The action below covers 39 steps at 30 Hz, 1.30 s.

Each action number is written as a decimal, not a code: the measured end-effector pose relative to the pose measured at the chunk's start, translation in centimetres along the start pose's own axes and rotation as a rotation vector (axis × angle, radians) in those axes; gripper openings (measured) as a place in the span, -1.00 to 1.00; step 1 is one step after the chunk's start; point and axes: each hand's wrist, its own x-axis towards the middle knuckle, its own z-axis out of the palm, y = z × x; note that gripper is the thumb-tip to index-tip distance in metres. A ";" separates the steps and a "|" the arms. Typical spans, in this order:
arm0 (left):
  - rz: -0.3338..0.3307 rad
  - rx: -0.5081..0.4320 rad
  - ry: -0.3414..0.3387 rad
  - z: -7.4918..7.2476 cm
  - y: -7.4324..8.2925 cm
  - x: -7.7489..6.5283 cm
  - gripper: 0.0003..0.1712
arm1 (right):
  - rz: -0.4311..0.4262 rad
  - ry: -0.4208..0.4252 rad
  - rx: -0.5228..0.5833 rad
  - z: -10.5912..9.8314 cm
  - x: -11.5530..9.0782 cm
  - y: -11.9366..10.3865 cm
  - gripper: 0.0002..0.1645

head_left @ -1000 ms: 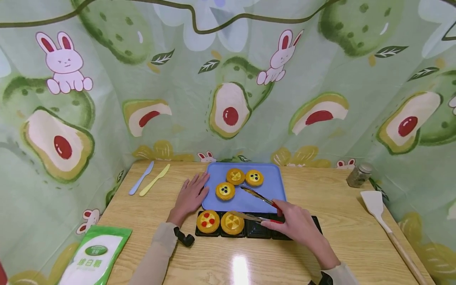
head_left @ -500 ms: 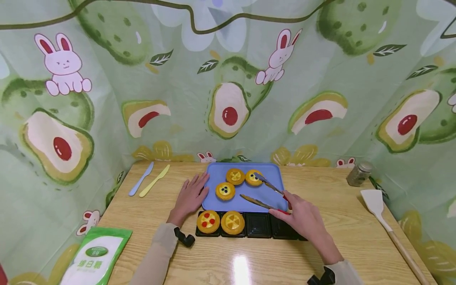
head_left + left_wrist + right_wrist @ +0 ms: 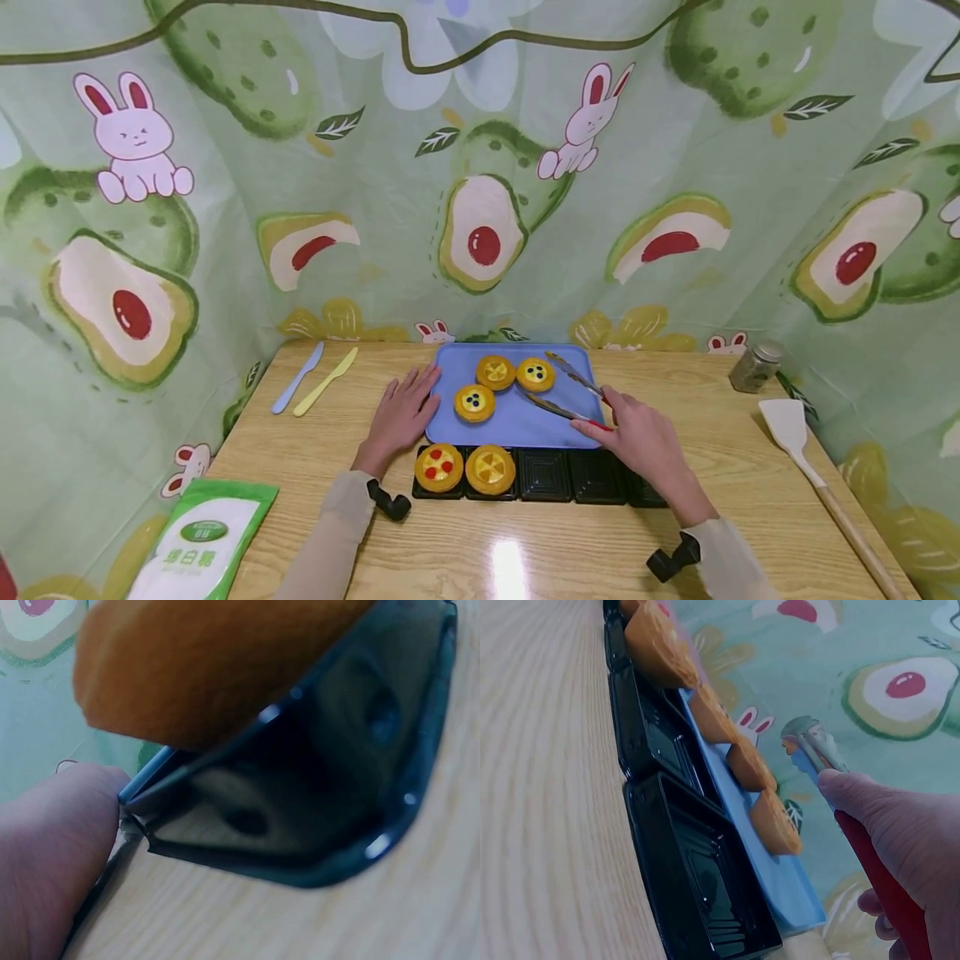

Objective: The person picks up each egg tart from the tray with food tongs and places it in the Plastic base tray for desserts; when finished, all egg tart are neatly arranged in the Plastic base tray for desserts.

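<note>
My right hand (image 3: 641,437) grips metal tongs (image 3: 558,408) by their red handles (image 3: 881,874). The tongs' arms are spread on either side of a blueberry-topped tart (image 3: 536,375) on the blue tray (image 3: 558,432); contact with it cannot be told. Beside that tart sit a tart with yellow wedges (image 3: 496,372) and a second blueberry tart (image 3: 474,403). Flat on the table, my left hand (image 3: 401,410) touches the tray's left edge with its fingers. In front, a black compartment tray (image 3: 545,475) holds a red-topped tart (image 3: 438,467) and a yellow-wedge tart (image 3: 490,469) in its two left compartments.
A blue knife (image 3: 298,377) and a yellow knife (image 3: 326,382) lie at the back left. A white and green bag (image 3: 197,542) is at the front left. On the right are a glass shaker (image 3: 756,368) and a white spatula (image 3: 787,429) with a wooden handle.
My right hand has moved back and right with the tongs. Their arms have shifted from beside the front blueberry tart to around the right-hand one. The left hand has stayed still.
</note>
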 end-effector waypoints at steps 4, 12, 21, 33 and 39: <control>0.012 -0.010 0.012 -0.2 0.1 0.0 -0.29 | 0.017 -0.033 0.004 0.1 0.7 0.2 -0.05; 0.001 -0.002 0.007 -0.3 0.2 -0.2 -0.29 | 0.051 -0.103 -0.019 0.6 1.9 0.3 0.05; 0.002 -0.017 0.014 -0.6 0.5 -0.3 -0.30 | 0.044 -0.144 -0.050 1.6 3.1 0.6 0.02; 0.002 -0.012 0.011 -0.8 0.9 -0.3 -0.31 | 0.035 -0.141 -0.057 2.4 3.7 0.8 -0.23; -0.011 -0.005 -0.016 -0.9 0.8 -0.3 -0.31 | 0.054 -0.173 -0.053 2.6 4.0 1.0 -0.22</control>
